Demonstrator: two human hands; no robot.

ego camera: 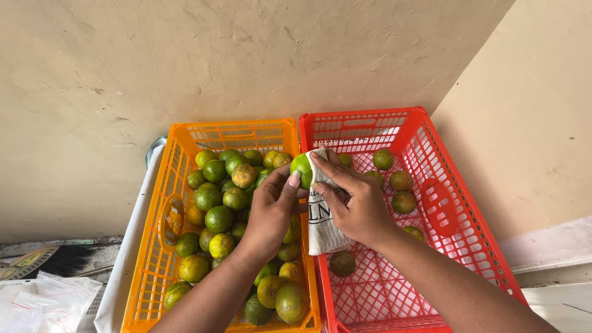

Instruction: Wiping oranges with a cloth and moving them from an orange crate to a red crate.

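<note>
My left hand (271, 209) grips a green citrus fruit (301, 168) over the seam between two crates. My right hand (353, 200) presses a white cloth (322, 229) against that fruit; the cloth hangs down below my palm. The orange crate (158, 246) on the left is filled with several green and yellowish citrus fruits (219, 218). The red crate (444, 246) on the right holds several of the same fruits (401, 180), spread apart on its mesh floor.
Both crates sit against a beige wall (246, 55), with a side wall (530, 123) to the right. A dark brush (68, 259) and clear plastic bags (43, 302) lie at the lower left. A white sheet (126, 259) edges the orange crate.
</note>
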